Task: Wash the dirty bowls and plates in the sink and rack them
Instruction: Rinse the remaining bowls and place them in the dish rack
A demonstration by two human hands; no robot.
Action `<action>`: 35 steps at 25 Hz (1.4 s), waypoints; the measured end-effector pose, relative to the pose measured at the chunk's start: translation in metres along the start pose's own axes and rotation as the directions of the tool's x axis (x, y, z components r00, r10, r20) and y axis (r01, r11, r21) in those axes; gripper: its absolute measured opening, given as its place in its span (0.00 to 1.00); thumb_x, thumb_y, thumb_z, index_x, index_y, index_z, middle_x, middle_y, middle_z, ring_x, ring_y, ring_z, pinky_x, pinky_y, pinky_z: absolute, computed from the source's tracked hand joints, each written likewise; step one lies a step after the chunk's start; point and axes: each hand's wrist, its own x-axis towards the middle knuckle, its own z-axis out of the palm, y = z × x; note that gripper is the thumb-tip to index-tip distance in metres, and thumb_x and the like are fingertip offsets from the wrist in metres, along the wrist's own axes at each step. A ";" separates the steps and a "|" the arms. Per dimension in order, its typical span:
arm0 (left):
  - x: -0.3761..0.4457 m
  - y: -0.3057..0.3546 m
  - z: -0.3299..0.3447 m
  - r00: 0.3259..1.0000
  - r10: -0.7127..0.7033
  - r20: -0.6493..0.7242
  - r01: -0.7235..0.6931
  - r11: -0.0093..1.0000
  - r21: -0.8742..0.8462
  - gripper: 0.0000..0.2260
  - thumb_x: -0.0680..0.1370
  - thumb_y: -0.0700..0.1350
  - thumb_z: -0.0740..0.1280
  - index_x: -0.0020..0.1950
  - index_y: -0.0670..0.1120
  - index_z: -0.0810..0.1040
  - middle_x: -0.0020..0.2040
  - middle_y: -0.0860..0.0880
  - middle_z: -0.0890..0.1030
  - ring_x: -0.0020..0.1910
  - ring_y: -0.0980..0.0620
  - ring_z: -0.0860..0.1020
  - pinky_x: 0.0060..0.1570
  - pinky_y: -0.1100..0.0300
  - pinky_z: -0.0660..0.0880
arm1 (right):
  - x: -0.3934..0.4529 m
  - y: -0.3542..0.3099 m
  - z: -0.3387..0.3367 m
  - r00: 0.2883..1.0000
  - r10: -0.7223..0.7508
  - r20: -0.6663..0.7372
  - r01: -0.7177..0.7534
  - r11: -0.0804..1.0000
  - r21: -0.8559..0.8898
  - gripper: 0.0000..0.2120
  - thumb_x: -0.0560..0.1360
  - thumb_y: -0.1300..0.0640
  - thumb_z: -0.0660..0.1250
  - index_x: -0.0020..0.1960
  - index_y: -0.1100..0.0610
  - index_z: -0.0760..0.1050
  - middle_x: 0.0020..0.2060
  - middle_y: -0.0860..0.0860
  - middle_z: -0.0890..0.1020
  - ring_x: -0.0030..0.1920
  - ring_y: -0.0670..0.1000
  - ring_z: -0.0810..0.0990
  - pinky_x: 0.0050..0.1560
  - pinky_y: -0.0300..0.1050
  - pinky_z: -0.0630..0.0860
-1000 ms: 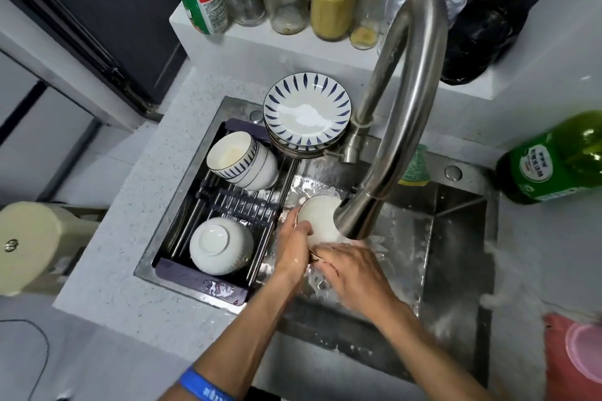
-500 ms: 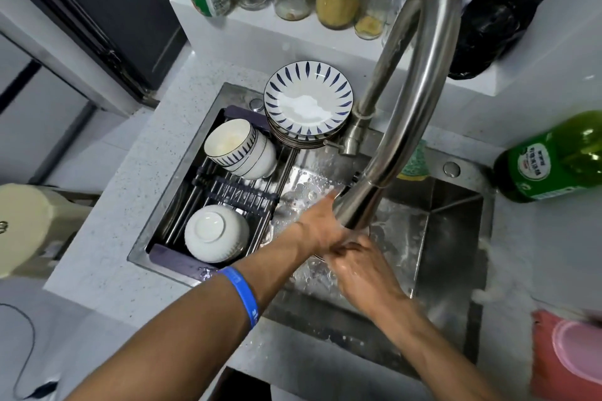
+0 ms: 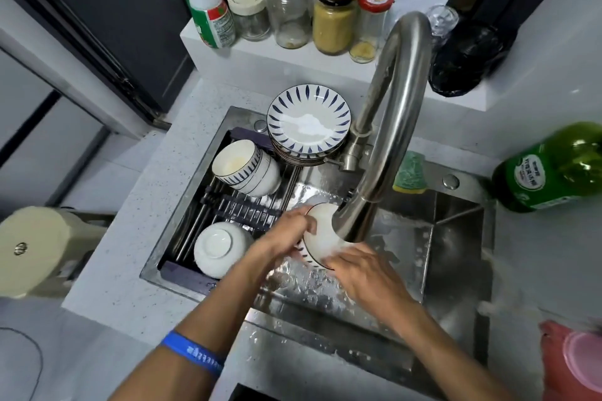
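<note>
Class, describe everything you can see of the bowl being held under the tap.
The bowl is white, glossy like ceramic, with a thin dark rim line and blue marks outside. It is tilted, its opening facing up toward the camera, right under the faucet spout. The left hand grips its left rim; the right hand touches its lower edge.

Both arms reach forward from the bottom edge and come together near the middle. The left hand (image 3: 286,231) is on the left side of a bowl (image 3: 321,239), its fingers curled over the rim. The left forearm carries a blue wristband (image 3: 192,353). The right hand (image 3: 365,273) lies on the near side of the bowl, back turned up, fingers bent against the rim.
</note>
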 end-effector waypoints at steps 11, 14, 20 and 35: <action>-0.012 -0.023 0.001 0.995 0.098 0.018 -0.083 0.913 -0.399 0.22 0.76 0.63 0.65 0.65 0.53 0.78 0.57 0.47 0.84 0.55 0.49 0.81 0.57 0.48 0.76 | 0.001 -0.005 0.008 0.947 0.320 0.004 -0.282 0.829 0.483 0.07 0.76 0.57 0.68 0.53 0.52 0.81 0.45 0.46 0.85 0.47 0.48 0.83 0.48 0.44 0.78; -0.009 -0.036 0.005 0.993 0.060 0.097 -0.003 0.862 -0.507 0.16 0.78 0.57 0.66 0.58 0.49 0.82 0.47 0.45 0.84 0.44 0.48 0.80 0.43 0.54 0.76 | 0.001 -0.011 0.006 0.819 0.551 0.161 -0.333 0.227 0.915 0.08 0.77 0.67 0.66 0.53 0.59 0.80 0.43 0.47 0.86 0.43 0.44 0.83 0.45 0.40 0.77; 0.004 -0.020 0.041 0.964 0.264 -0.034 -0.224 0.875 0.429 0.23 0.75 0.57 0.69 0.66 0.47 0.74 0.55 0.50 0.80 0.48 0.55 0.80 0.48 0.60 0.80 | -0.010 -0.002 0.001 0.680 0.566 0.467 -0.084 -0.572 0.816 0.12 0.75 0.67 0.62 0.57 0.63 0.77 0.46 0.57 0.84 0.47 0.54 0.82 0.42 0.43 0.79; -0.035 -0.029 0.021 0.970 0.191 -0.150 -0.194 0.981 -0.008 0.24 0.76 0.53 0.68 0.71 0.60 0.68 0.62 0.56 0.75 0.58 0.58 0.76 0.51 0.67 0.73 | 0.012 -0.036 0.006 0.825 0.555 0.104 -0.458 0.551 0.698 0.11 0.74 0.64 0.63 0.53 0.52 0.78 0.49 0.49 0.84 0.51 0.49 0.82 0.51 0.47 0.79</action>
